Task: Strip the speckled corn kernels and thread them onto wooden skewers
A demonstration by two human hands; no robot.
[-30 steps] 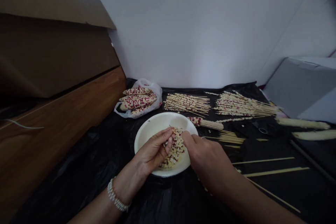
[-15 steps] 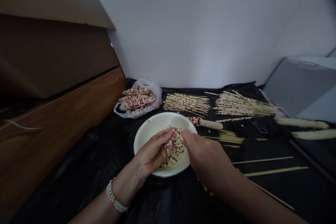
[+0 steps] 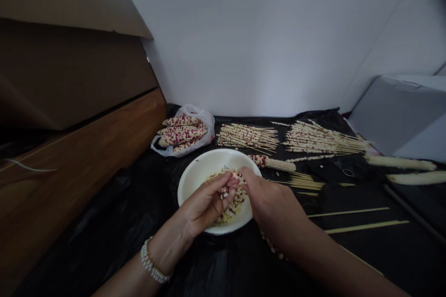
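Observation:
Over a white bowl (image 3: 205, 166), my left hand (image 3: 205, 206) curls around a cluster of mottled corn kernels (image 3: 225, 190). My right hand (image 3: 272, 202) comes in from the right, its fingertips pressed against that cluster and mostly hidden behind the knuckles. Any stick inside the cluster is hidden. Below both hands, a heap of loose cream and red kernels (image 3: 232, 206) lies in the bowl. A pearl-like bracelet (image 3: 150, 262) circles my left wrist. Some stray kernels (image 3: 273, 247) lie on the black plastic sheet (image 3: 104, 227) beneath my right forearm.
Behind the bowl, a white plastic bag (image 3: 205, 123) holds speckled corn cobs (image 3: 181, 132). Bundles of kernel-threaded skewers (image 3: 247, 135) lie beyond, with a part-stripped cob (image 3: 272, 163) and pale cobs (image 3: 400, 163) at right. Loose bamboo skewers (image 3: 358, 226) lie nearby. A wooden board (image 3: 80, 162) runs along the left.
My two hands have drawn closer together over the bowl. The thin stick tip seen earlier above my left fingers no longer shows, and more kernels show between my fingertips.

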